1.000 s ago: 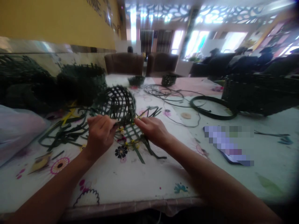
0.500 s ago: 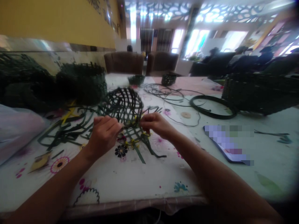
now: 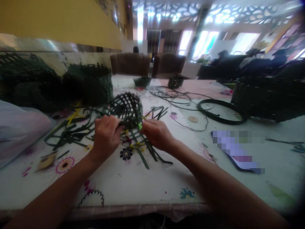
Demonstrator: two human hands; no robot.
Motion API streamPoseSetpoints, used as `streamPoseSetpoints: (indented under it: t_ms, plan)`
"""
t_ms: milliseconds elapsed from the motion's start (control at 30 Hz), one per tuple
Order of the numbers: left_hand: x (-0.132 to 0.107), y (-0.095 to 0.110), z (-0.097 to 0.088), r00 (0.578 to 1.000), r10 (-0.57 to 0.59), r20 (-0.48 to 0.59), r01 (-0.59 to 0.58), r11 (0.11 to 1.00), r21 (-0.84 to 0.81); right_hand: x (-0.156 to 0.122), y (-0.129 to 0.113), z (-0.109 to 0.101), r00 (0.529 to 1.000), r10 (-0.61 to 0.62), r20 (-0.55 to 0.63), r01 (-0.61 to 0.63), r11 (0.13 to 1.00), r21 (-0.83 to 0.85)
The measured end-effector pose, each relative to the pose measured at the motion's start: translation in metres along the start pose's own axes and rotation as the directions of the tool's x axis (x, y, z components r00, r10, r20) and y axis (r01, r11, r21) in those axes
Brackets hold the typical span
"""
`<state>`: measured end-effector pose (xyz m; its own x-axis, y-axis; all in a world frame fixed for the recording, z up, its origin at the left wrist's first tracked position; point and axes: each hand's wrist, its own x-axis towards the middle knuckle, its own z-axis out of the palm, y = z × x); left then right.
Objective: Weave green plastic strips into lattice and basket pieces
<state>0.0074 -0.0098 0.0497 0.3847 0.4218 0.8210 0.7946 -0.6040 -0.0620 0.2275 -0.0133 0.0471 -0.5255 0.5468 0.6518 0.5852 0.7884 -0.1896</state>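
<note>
A dark green open-weave basket [image 3: 128, 106] lies tilted on the table in front of me, its lattice facing me. My left hand [image 3: 107, 132] is closed on the near left part of its rim. At the near right side, my right hand [image 3: 157, 132] is closed, with a small bright green piece [image 3: 139, 126] showing at its fingertips; its kind is unclear. Beneath and between the hands sits a flat lattice of green strips [image 3: 137, 136] with yellow ties. Loose green strips [image 3: 69, 135] spread to the left of my left hand.
Large dark baskets stand left [image 3: 89, 82] and right [image 3: 267, 98]. A coiled green band [image 3: 202, 111], thin loops and a round tan disc [image 3: 193, 119] lie right of centre. A blurred phone-like object [image 3: 234, 152] is nearer. A plastic bag [image 3: 21, 130] sits left. People sit far right.
The basket has tipped and turned, showing a narrower shape. My right hand has turned slightly and moved down, and a bright green piece now shows at its fingertips. The view has shifted slightly.
</note>
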Motion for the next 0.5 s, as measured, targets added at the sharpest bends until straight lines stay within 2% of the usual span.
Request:
streamPoseSetpoints:
  t_ms: [133,233,300,400,433,500]
  plan:
    - [-0.001,0.002,-0.001,0.998,-0.063,-0.029,0.062,0.997,-0.036,-0.004,0.008,0.008,0.996,-0.079,-0.043,0.07,0.982,-0.174]
    - [-0.001,0.003,-0.001,0.998,-0.053,-0.042,0.05,0.996,-0.067,-0.006,0.013,0.014,0.987,-0.022,-0.16,-0.022,0.964,-0.266]
    - [-0.001,0.004,-0.001,0.999,-0.029,-0.041,0.026,0.996,-0.083,-0.006,0.012,0.014,0.97,0.044,-0.241,-0.105,0.964,-0.246]
    - [0.0,0.004,-0.001,0.999,-0.013,-0.036,0.01,0.996,-0.089,-0.004,0.006,0.011,0.925,0.206,-0.32,-0.237,0.97,-0.059]
    - [0.0,0.004,-0.002,0.999,-0.01,-0.043,0.007,0.996,-0.084,-0.003,0.003,0.008,0.911,0.281,-0.302,-0.281,0.959,0.044]
    - [0.0,0.002,-0.002,0.998,-0.002,-0.063,-0.002,0.998,-0.065,-0.001,0.0,0.004,0.886,0.434,-0.161,-0.375,0.878,0.298]
